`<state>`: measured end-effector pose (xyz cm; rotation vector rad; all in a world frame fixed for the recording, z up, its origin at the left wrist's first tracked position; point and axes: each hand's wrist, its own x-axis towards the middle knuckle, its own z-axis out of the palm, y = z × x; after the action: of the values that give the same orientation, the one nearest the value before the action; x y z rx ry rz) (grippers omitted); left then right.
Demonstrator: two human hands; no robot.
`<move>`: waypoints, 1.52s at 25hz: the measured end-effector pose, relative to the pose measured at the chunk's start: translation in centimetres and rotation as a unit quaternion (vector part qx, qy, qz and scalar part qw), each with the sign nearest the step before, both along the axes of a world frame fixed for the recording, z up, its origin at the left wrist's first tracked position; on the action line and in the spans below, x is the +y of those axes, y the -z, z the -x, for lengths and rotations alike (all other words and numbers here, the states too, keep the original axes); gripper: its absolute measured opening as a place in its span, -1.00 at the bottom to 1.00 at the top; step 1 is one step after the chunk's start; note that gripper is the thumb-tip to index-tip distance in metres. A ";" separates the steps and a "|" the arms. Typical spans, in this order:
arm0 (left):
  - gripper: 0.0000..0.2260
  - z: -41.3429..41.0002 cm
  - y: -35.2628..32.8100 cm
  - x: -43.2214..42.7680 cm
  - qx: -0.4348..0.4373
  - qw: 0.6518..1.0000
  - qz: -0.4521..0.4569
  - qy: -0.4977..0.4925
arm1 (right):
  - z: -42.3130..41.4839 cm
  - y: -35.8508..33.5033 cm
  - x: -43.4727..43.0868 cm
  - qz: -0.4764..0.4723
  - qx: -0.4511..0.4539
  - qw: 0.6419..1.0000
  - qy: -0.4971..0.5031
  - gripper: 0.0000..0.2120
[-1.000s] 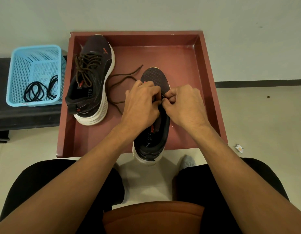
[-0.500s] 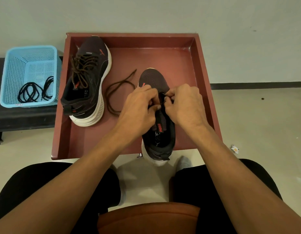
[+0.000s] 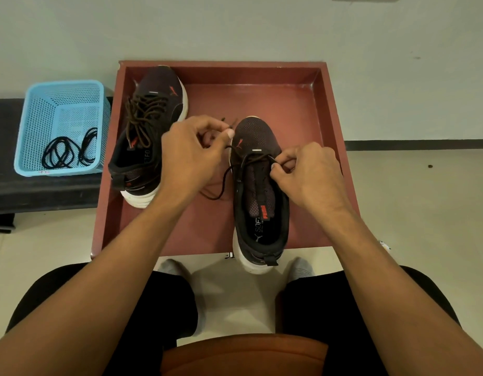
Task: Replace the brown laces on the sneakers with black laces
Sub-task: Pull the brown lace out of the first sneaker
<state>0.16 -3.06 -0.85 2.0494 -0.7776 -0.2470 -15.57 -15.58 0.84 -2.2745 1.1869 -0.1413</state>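
Sneakers (image 3: pixel 262 137), two, one brown lace (image 3: pixel 224 177) pinched by left hand (image 3: pixel 191 156), right hand (image 3: pixel 308 175)

The far right part of the red tray (image 3: pixel 331 109) is left bare, between its far wall and the toe of the right sneaker (image 3: pixel 258 134), and can be reached from above. The far left corner is filled by the laced sneaker (image 3: pixel 153 126), close to the left wall. The gap between the two sneakers is taken up by the left hand (image 3: pixel 191 156) and a loose loop of brown lace (image 3: pixel 221 185). The strip beside the right wall is covered by the right hand (image 3: pixel 308 175). The near left floor is crossed by the left forearm. Left of the tray, the blue basket (image 3: pixel 58 93) is open on top, with black laces (image 3: pixel 66 150) lying inside.
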 end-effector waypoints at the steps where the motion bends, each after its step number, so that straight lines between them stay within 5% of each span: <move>1: -0.92 -0.6 -0.1 0.3 0.009 1.000 0.002 -0.026 | 0.0 0.1 -0.1 -0.002 -0.004 1.000 0.000 -0.95; 4: -0.74 -1.4 -0.6 0.9 0.004 0.997 -0.001 -0.078 | 0.0 0.3 -0.2 0.021 -0.018 0.999 -0.019 -0.86; 7: -0.71 0.3 -0.9 1.1 -0.025 0.998 -0.051 -0.003 | -0.3 0.5 0.0 0.051 -0.053 0.994 -0.084 -0.70; 10: -0.68 2.3 -0.7 0.8 -0.035 0.986 -0.142 0.080 | -1.2 0.7 0.4 0.061 -0.040 0.989 -0.128 -0.73; 14: -0.71 2.0 -0.5 0.3 -0.011 0.976 -0.204 0.073 | -1.9 1.0 1.1 0.086 -0.025 0.989 -0.121 -0.80; 24: -0.87 1.4 -0.1 -0.2 0.081 0.979 -0.175 0.067 | -2.6 1.2 1.7 0.123 0.025 0.982 -0.142 -0.83; 33: -0.83 0.2 1.2 0.5 0.138 0.978 -0.150 0.039 | -0.7 0.7 -2.4 -0.041 -0.111 0.993 0.007 -0.92; 38: -0.82 0.4 1.2 0.3 0.158 0.976 -0.139 0.053 | 0.0 0.8 -2.7 0.047 -0.105 0.993 -0.007 -0.88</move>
<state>-0.22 -2.76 -2.04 2.1552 -0.6811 -0.7610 -15.62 -18.28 0.05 -2.2823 1.0736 -0.4278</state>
